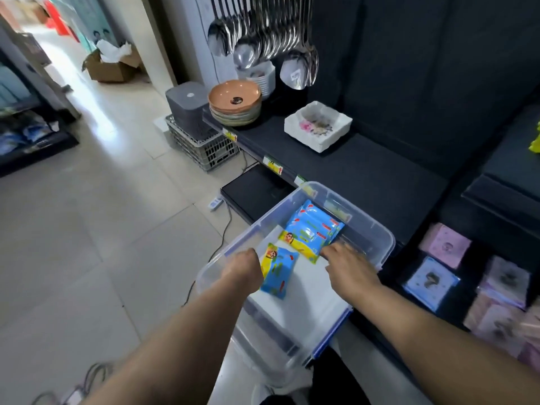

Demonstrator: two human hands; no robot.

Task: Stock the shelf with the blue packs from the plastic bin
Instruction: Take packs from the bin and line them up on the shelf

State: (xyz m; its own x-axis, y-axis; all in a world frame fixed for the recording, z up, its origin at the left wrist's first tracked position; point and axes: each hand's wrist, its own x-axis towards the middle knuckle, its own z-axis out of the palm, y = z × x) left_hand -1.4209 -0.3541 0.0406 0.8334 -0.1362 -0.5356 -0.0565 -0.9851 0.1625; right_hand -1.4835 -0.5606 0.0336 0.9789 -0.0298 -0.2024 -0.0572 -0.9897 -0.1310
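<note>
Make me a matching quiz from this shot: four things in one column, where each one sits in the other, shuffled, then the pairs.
Things:
1. blue packs
2. stack of bowls
3. ladles
4. grey crate

Places:
A. on the floor beside the shelf
B. hanging above the shelf
C. inside the clear plastic bin
D. at the shelf's far end

Pairs: 1-C, 2-D, 3-B, 4-A

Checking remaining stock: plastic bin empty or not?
Not empty. Blue packs lie inside the plastic bin, one by the left hand.
</note>
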